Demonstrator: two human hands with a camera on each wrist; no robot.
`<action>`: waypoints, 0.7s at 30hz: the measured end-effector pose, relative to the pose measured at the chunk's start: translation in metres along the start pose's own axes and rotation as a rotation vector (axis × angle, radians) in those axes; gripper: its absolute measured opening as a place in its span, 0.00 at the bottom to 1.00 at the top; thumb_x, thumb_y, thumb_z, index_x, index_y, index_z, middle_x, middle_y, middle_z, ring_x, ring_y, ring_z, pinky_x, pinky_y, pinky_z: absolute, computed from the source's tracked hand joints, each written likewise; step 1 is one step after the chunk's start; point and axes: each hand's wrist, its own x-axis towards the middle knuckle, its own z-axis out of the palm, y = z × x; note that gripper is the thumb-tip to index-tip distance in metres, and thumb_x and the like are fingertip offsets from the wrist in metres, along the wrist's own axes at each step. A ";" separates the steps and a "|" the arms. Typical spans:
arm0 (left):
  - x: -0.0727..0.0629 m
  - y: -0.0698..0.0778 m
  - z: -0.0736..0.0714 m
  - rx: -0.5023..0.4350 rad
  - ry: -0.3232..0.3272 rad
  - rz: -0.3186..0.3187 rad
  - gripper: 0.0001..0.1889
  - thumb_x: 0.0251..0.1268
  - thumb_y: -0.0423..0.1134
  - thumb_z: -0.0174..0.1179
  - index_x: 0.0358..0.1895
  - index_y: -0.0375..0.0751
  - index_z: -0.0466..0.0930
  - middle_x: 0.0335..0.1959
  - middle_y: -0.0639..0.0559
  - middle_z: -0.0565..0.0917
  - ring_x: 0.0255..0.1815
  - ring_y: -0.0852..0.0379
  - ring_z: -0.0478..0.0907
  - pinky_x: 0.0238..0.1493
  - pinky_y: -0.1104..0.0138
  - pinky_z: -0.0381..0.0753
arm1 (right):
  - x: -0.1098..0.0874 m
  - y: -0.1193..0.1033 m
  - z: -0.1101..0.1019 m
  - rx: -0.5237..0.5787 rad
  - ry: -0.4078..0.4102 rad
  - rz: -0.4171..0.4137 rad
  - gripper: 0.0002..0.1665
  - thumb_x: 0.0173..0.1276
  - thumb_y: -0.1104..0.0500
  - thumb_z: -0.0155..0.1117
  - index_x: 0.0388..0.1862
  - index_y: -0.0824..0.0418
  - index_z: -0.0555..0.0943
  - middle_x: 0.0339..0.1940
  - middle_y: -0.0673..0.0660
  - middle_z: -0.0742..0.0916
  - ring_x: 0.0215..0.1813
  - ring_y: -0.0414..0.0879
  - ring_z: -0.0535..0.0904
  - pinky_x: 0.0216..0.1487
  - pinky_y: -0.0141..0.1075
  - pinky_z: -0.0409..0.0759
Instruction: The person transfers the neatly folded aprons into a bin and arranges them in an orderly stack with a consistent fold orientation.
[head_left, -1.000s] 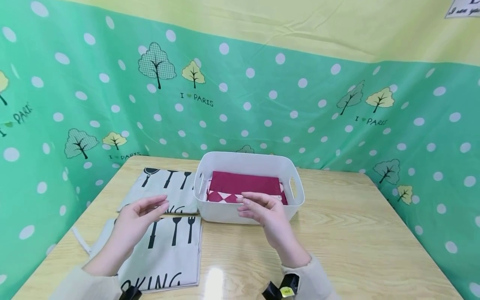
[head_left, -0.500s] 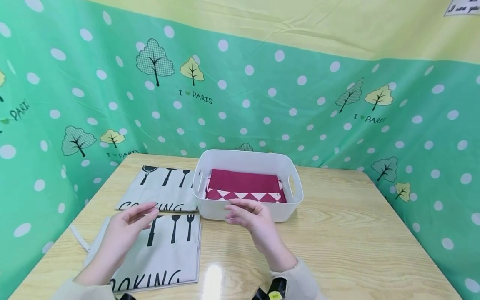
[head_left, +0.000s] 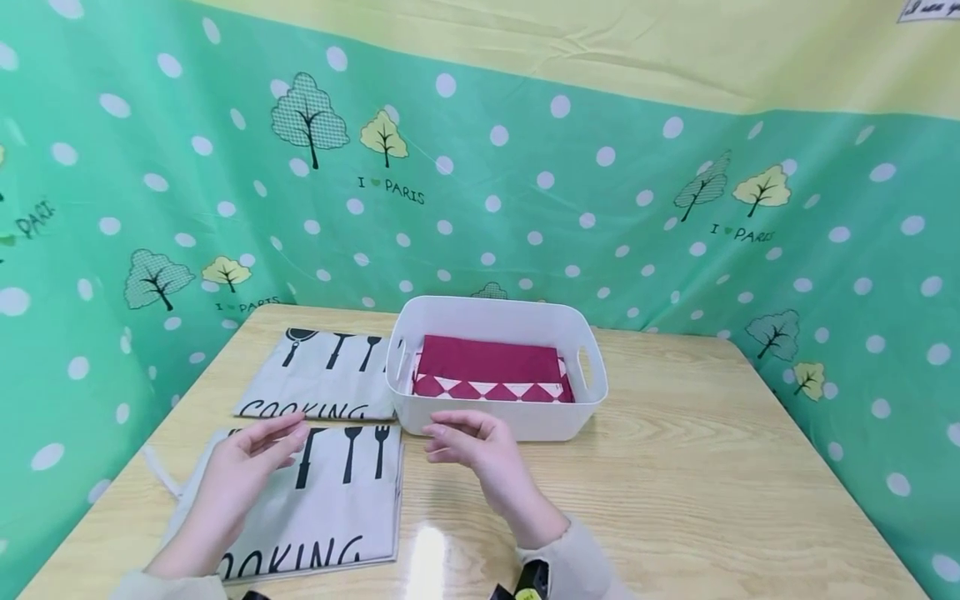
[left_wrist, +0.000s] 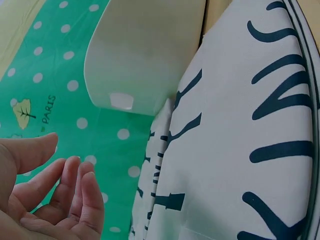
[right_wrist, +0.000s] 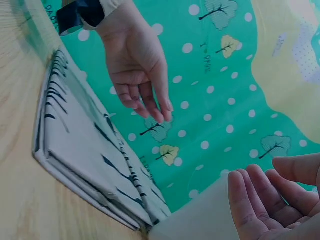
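My left hand (head_left: 236,475) hovers over the nearer folded white cloth (head_left: 330,517), printed with black utensils and "COOKING" lettering. It holds nothing; its fingers are loosely bent in the left wrist view. In front of the white plastic basket (head_left: 495,419), my right hand (head_left: 483,458) hangs in the air, fingers relaxed and apart from everything. Behind the nearer cloth lies a second folded cloth (head_left: 315,375) with the same print, its right end against the basket. A folded dark red cloth (head_left: 487,360) with a diamond-patterned band lies inside the basket.
The wooden table (head_left: 697,467) extends to the right of the basket. A white strap (head_left: 160,471) sticks out left of the nearer cloth. Behind the table hangs a green and yellow curtain (head_left: 525,200) with dots and trees.
My right hand has moved left and slightly down, away from the basket's front. My left hand has drifted a little left and down. The cloths and basket stay put.
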 end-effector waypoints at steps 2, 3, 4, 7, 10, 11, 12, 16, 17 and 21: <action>-0.001 -0.002 0.000 -0.006 0.004 0.012 0.32 0.70 0.51 0.60 0.68 0.30 0.69 0.36 0.83 0.79 0.37 0.74 0.79 0.41 0.76 0.81 | 0.000 0.004 0.003 -0.002 -0.010 0.009 0.23 0.70 0.65 0.62 0.58 0.80 0.75 0.50 0.72 0.86 0.37 0.41 0.86 0.47 0.39 0.87; -0.001 -0.004 -0.001 -0.004 0.007 0.020 0.32 0.70 0.50 0.60 0.67 0.30 0.70 0.36 0.83 0.79 0.37 0.74 0.79 0.41 0.76 0.82 | 0.000 0.007 0.005 -0.004 -0.017 0.015 0.23 0.69 0.65 0.62 0.57 0.79 0.76 0.50 0.72 0.86 0.37 0.41 0.86 0.47 0.39 0.87; -0.002 -0.005 -0.002 0.000 0.009 0.022 0.32 0.70 0.50 0.60 0.67 0.30 0.70 0.36 0.83 0.79 0.37 0.74 0.79 0.41 0.76 0.82 | 0.000 0.009 0.006 -0.005 -0.023 0.021 0.23 0.69 0.64 0.63 0.57 0.80 0.76 0.50 0.72 0.86 0.37 0.41 0.86 0.47 0.40 0.87; -0.003 -0.009 -0.006 0.011 0.019 0.037 0.31 0.70 0.50 0.60 0.67 0.30 0.71 0.38 0.83 0.79 0.38 0.75 0.79 0.41 0.76 0.82 | -0.001 0.013 0.011 -0.008 -0.034 0.036 0.22 0.69 0.64 0.63 0.56 0.79 0.76 0.50 0.71 0.87 0.37 0.41 0.86 0.47 0.39 0.87; -0.002 -0.014 -0.010 0.022 0.014 0.029 0.31 0.70 0.51 0.60 0.68 0.32 0.70 0.39 0.83 0.80 0.39 0.77 0.79 0.41 0.76 0.82 | -0.002 0.015 0.013 -0.002 -0.034 0.043 0.22 0.69 0.65 0.63 0.56 0.79 0.76 0.49 0.70 0.87 0.37 0.40 0.86 0.47 0.38 0.87; -0.002 -0.015 -0.011 0.020 0.017 0.028 0.31 0.71 0.50 0.60 0.68 0.31 0.70 0.39 0.83 0.80 0.39 0.77 0.79 0.41 0.76 0.82 | -0.002 0.016 0.014 -0.001 -0.036 0.041 0.22 0.69 0.65 0.63 0.56 0.79 0.76 0.50 0.71 0.86 0.37 0.40 0.86 0.46 0.38 0.87; -0.001 -0.017 -0.013 0.017 0.012 0.022 0.31 0.71 0.50 0.60 0.68 0.31 0.70 0.38 0.84 0.80 0.39 0.78 0.79 0.41 0.77 0.82 | -0.002 0.017 0.014 -0.002 -0.034 0.042 0.21 0.69 0.65 0.63 0.56 0.79 0.77 0.50 0.72 0.86 0.36 0.40 0.86 0.46 0.38 0.87; 0.000 -0.023 -0.018 0.027 0.010 0.004 0.33 0.70 0.51 0.60 0.69 0.30 0.68 0.36 0.87 0.77 0.38 0.78 0.79 0.40 0.77 0.81 | -0.002 0.021 0.016 -0.016 -0.026 0.046 0.22 0.68 0.65 0.64 0.56 0.79 0.77 0.50 0.72 0.86 0.37 0.40 0.86 0.46 0.38 0.87; 0.000 -0.024 -0.019 0.035 0.008 -0.009 0.34 0.70 0.52 0.60 0.69 0.31 0.68 0.36 0.87 0.77 0.38 0.78 0.79 0.40 0.78 0.81 | -0.002 0.022 0.016 -0.019 -0.022 0.045 0.22 0.68 0.65 0.64 0.56 0.79 0.77 0.50 0.72 0.86 0.37 0.40 0.86 0.46 0.39 0.87; 0.003 -0.026 -0.025 0.083 0.004 -0.058 0.36 0.70 0.55 0.59 0.71 0.33 0.66 0.35 0.89 0.75 0.37 0.82 0.76 0.39 0.79 0.79 | -0.002 0.025 0.019 -0.034 -0.004 0.043 0.21 0.68 0.65 0.64 0.55 0.78 0.77 0.48 0.71 0.87 0.38 0.43 0.87 0.46 0.40 0.87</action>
